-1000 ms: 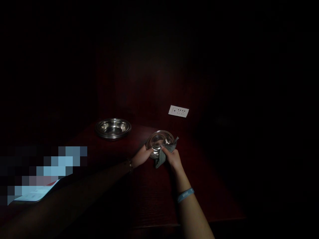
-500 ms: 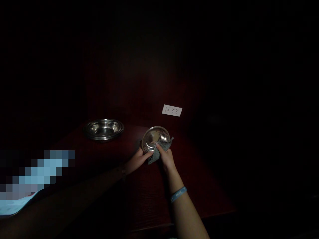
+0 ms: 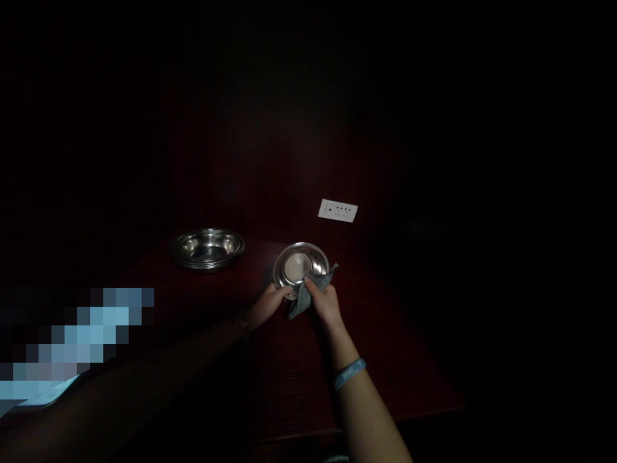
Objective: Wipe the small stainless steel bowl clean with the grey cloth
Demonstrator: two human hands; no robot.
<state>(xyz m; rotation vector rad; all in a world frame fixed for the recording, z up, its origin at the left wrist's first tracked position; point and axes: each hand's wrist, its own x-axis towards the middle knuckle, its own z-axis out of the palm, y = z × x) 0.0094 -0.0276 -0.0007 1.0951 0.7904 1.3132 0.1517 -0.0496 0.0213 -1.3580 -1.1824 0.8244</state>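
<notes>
A small shiny steel bowl is tilted up toward me above a dark red wooden table. My left hand grips its lower left rim with closed fingers. My right hand, a blue band on its wrist, is closed on a grey cloth pressed against the bowl's lower right edge. A corner of the cloth sticks out to the right of the bowl.
A stack of wider steel bowls rests on the table to the left. A white socket plate sits on the dark wall behind. A blurred light-blue patch lies at the left. The surroundings are very dark.
The bowl has tipped up further, so its inside faces me more fully. Both hands and the cloth have kept their hold and shifted slightly up and left.
</notes>
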